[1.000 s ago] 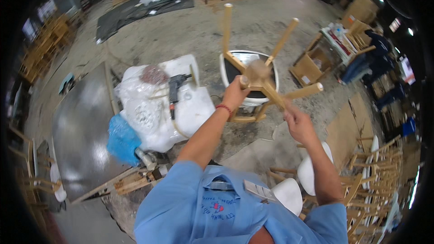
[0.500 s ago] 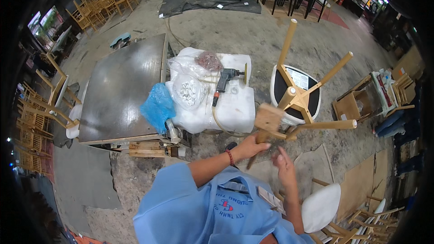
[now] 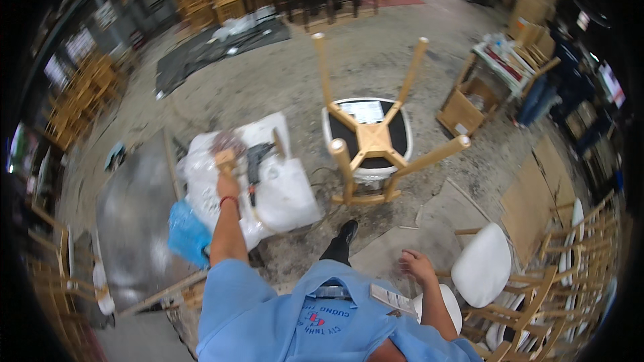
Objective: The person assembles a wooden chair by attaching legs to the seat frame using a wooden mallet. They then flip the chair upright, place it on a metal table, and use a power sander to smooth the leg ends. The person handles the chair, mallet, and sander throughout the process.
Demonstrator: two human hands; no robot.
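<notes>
Over padding [image 3: 292, 191], left hand [image 3: 227, 186] grips mallet [image 3: 226, 159]; right hand [image 3: 417, 266] apart, half-curled.

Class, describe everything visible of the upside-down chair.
The upside-down chair has four pale wooden legs pointing upward, with whitish tips. A cross-shaped frame joins them over a black underside bearing a pale label, inside a white rim. It sits right of the white covering, with the left hand and right hand off it. Its support is unclear.

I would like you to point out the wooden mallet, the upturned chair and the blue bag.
Wooden mallet [image 3: 225, 159]: head view, on its block.
Upturned chair [image 3: 374, 141]: head view, centre of crossed frame.
Blue bag [image 3: 188, 230]: head view, on its middle.
</notes>
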